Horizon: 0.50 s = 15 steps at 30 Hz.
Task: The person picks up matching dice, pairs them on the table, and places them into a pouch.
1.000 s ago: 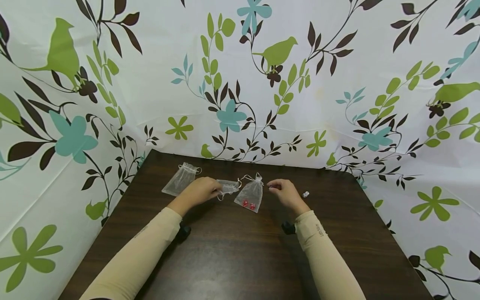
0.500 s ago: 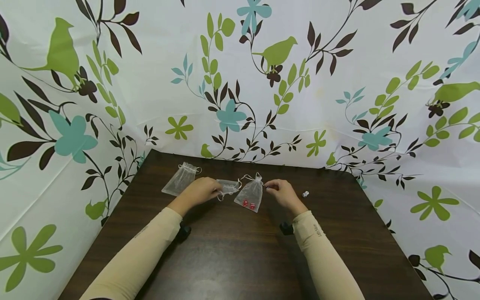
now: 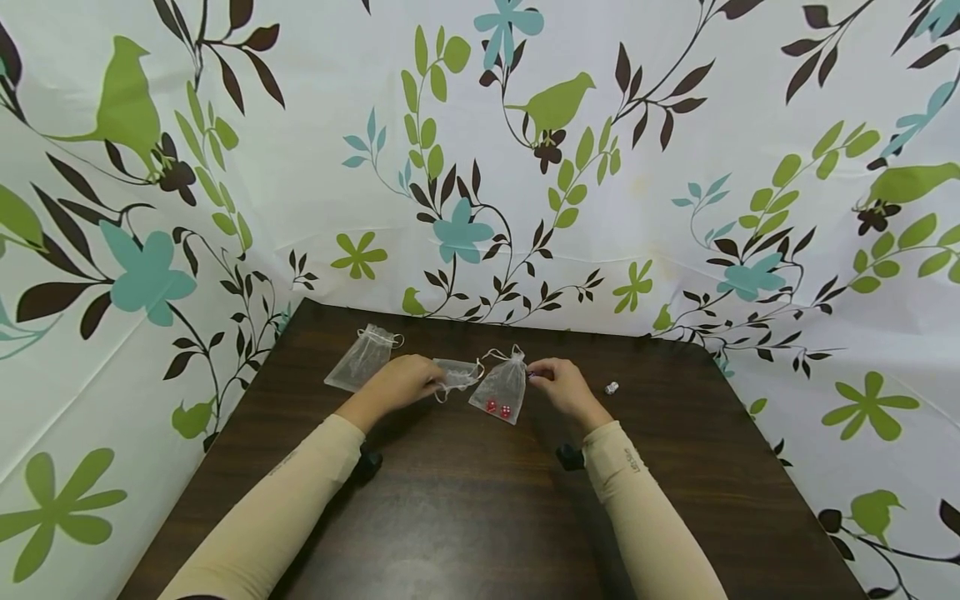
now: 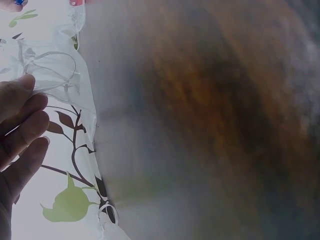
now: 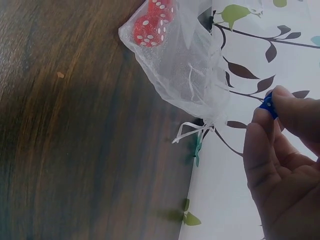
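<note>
My left hand (image 3: 401, 381) pinches the mouth of a small sheer white drawstring bag (image 3: 457, 373); in the left wrist view the thumb and index finger meet at the bag's edge (image 4: 60, 85). My right hand (image 3: 566, 386) holds a small blue die (image 5: 268, 105) with pale dots between thumb and index finger. Just left of that hand, a second organza bag (image 3: 501, 383), drawn closed at the top, has two red dice (image 5: 149, 31) in its bottom corner. A third such bag (image 3: 360, 358) lies left of my left hand, partly behind it.
Right of my right hand, a small whitish-silver object (image 3: 611, 387) lies on the dark wooden table (image 3: 465, 517). A patterned cloth (image 3: 660, 183) with birds and leaves hangs along the table's back and sides.
My right hand has moved a little left with the blue die, closer to the bag of red dice. The left hand and the bags stay put.
</note>
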Motion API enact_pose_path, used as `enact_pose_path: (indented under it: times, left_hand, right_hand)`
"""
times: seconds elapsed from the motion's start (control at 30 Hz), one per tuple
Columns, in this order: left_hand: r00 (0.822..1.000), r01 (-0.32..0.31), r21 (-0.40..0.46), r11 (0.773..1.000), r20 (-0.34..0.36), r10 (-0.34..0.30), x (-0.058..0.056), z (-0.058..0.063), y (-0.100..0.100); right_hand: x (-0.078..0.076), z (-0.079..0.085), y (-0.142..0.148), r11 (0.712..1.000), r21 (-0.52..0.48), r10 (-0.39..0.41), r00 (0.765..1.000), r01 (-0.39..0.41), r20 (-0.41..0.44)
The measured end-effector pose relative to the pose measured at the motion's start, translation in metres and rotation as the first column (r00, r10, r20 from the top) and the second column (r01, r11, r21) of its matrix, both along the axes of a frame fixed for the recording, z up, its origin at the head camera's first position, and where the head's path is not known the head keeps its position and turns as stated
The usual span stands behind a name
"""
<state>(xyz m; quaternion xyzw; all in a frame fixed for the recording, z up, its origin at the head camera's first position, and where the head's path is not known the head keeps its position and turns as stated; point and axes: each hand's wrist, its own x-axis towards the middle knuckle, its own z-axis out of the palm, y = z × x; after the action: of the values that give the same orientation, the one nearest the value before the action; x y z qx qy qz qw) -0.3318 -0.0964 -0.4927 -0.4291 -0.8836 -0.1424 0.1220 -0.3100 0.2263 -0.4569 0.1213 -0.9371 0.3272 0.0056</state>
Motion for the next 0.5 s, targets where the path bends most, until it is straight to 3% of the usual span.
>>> enact_pose_path:
  times: [0.5]
  left_hand:
    - [1.000,0.010,0.014,1.000,0.000,-0.010,-0.0008,-0.0024,0.0004]
  right_hand:
    - [-0.0005,-0.0003,-0.0078,1.000,0.000,0.023,1.000,-0.023,0.002]
